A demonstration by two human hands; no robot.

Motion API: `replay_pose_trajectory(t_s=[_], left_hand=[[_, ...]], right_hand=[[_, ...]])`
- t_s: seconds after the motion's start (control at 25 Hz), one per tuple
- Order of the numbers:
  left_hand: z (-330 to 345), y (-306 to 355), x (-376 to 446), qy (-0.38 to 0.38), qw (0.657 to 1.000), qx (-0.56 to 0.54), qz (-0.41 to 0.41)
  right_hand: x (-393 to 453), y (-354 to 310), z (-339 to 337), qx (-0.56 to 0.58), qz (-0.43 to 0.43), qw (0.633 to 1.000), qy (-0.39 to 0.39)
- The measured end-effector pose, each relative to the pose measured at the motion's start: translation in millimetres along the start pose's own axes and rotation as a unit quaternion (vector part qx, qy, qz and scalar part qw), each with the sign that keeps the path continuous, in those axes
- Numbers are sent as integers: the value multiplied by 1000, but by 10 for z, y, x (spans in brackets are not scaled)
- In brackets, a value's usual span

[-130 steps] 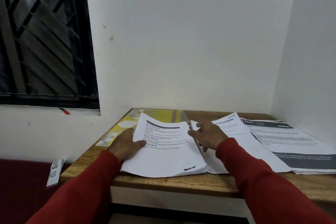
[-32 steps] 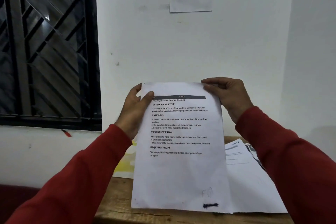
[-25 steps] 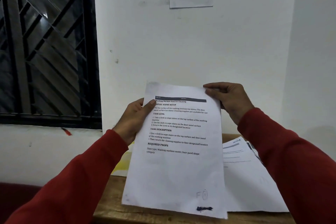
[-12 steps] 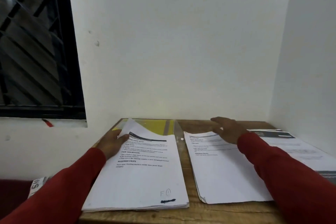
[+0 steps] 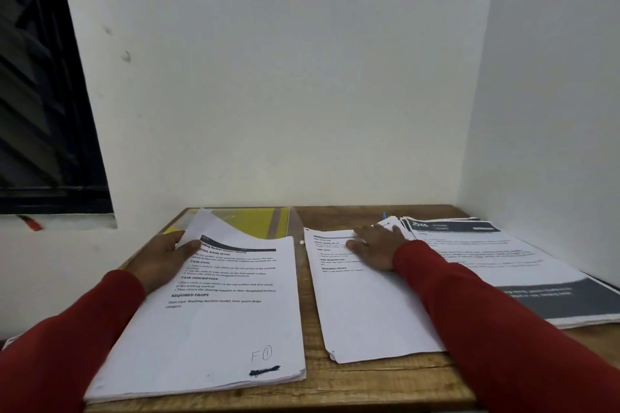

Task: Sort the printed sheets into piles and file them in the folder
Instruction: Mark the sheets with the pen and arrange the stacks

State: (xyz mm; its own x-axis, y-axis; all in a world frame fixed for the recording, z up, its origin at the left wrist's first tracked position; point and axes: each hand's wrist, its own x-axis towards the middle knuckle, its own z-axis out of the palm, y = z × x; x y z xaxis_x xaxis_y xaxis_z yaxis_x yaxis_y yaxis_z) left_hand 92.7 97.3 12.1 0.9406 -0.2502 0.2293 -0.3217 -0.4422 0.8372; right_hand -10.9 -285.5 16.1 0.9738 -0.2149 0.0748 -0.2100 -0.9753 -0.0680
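- My left hand (image 5: 161,261) pinches the curled top corner of the thick left stack (image 5: 214,318), smooth white printed paper.
- My right hand (image 5: 377,246) lies flat, fingers straight, on the thinner middle pile (image 5: 369,308).
- A glossy yellow folder (image 5: 258,221) lies behind the left stack; a dark-banded pile (image 5: 503,261) sits rightmost on the grainy wooden table (image 5: 369,382).

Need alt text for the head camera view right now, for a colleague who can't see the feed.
A person's left hand lifts the top corner of the left paper stack, while the right hand rests flat on the middle pile. A third pile lies right, a yellow folder behind, all on a wooden table.
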Motion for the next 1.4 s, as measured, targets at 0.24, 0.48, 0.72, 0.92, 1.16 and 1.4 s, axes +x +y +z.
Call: replay_pose_trajectory(t_s=[0.24,0.48,0.72,0.92,1.16,1.4], left_hand=[[-14,-102,64,-5,1000,-6,-4],[-17,-54,22,-26,1000,-16,7],[-19,-63,25,-31,999,-25,7],[-12,-71,30,-31,999,-27,10],[-11,-80,35,-25,999,-23,11],[-138,77,-10,38,993,-110,28]], right_hand=[[296,301,-636,64,199,964,168],[542,286,-484,15,294,956,7],[771,300,-379,4,311,950,-28],[803,343,-327,72,292,949,92],[636,117,-756,383,128,849,340],[171,70,-1044,839,26,516,171]])
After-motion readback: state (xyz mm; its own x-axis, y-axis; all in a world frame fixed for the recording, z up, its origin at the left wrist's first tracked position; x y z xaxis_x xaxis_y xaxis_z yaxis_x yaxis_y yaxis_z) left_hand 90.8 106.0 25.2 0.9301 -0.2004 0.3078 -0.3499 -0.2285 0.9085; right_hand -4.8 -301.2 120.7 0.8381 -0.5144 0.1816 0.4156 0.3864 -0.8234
